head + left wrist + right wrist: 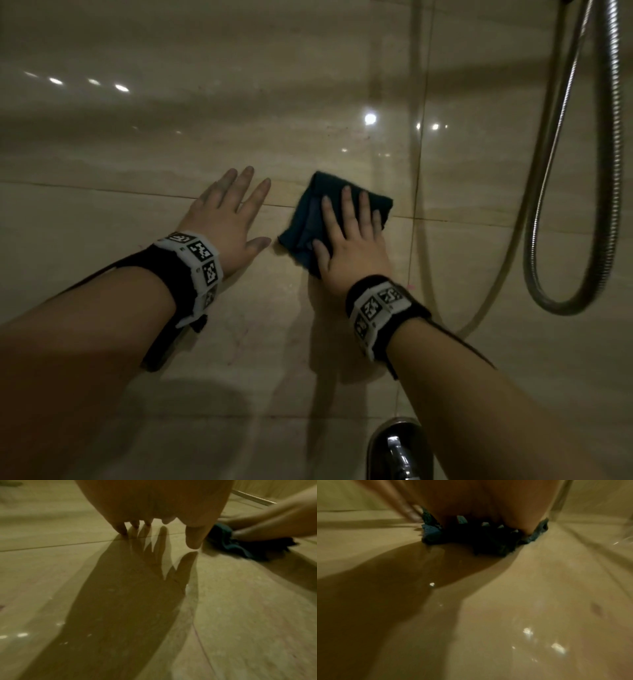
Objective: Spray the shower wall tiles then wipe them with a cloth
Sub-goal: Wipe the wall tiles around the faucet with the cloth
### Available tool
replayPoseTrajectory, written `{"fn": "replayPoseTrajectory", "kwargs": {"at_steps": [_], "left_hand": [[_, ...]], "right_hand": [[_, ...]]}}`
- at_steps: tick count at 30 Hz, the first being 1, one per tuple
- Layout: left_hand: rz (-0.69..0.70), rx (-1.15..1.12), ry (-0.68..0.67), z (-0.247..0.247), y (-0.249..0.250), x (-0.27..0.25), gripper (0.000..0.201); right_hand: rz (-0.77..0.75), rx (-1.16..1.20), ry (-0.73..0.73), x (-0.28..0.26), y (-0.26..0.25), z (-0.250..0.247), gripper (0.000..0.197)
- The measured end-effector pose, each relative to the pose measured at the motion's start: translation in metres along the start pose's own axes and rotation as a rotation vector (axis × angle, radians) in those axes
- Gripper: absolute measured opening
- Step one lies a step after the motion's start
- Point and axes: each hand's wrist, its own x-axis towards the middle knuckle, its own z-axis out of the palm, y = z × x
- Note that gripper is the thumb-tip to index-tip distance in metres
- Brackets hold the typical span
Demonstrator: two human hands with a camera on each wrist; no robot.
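Glossy beige wall tiles (205,137) fill the head view. A folded dark teal cloth (305,219) lies flat against the wall at centre. My right hand (352,233) presses it to the tile with straight, spread fingers. My left hand (233,212) rests flat on the bare tile just left of the cloth, fingers straight and holding nothing. In the left wrist view the left fingertips (121,530) touch the tile and the cloth (240,547) shows at the right under the other hand. The right wrist view shows the cloth (433,532) bunched under my palm. No spray bottle is in view.
A metal shower hose (613,171) hangs in a loop at the right. A chrome tap fitting (397,448) sticks out of the wall at the bottom centre. Grout lines cross beside the cloth. Bare tile spreads to the left and above.
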Motion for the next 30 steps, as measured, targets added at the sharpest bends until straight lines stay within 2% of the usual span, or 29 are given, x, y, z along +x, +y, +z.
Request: {"fn": "replayPoseTrajectory", "kwargs": {"at_steps": [5,10,12,15,20,25,30], "left_hand": [[-0.126,-0.081,-0.014,0.003,-0.017,-0.018,0.083],[-0.194,-0.101,-0.011,-0.006,-0.041,-0.022,0.082],[-0.187,-0.113,-0.006,-0.009,-0.039,-0.019,0.082],[-0.182,-0.103,0.029,-0.017,-0.044,-0.013,0.083],[-0.147,-0.115,0.067,-0.03,-0.032,0.004,0.081],[-0.127,-0.151,-0.027,-0.033,-0.026,0.02,0.074],[-0.055,-0.046,0.002,-0.02,-0.04,0.019,0.077]], "right_hand": [[-0.04,-0.013,-0.075,-0.025,-0.015,0.019,0.063],[0.082,0.055,0.003,0.014,-0.02,-0.001,0.062],[0.184,0.092,0.043,0.031,-0.014,-0.014,0.063],[0.256,0.128,0.078,0.047,-0.019,-0.02,0.064],[0.291,0.148,0.117,0.054,-0.013,-0.026,0.065],[0.319,0.128,0.14,0.081,0.0,-0.048,0.064],[0.283,0.086,0.137,0.101,-0.009,-0.06,0.061]]}}
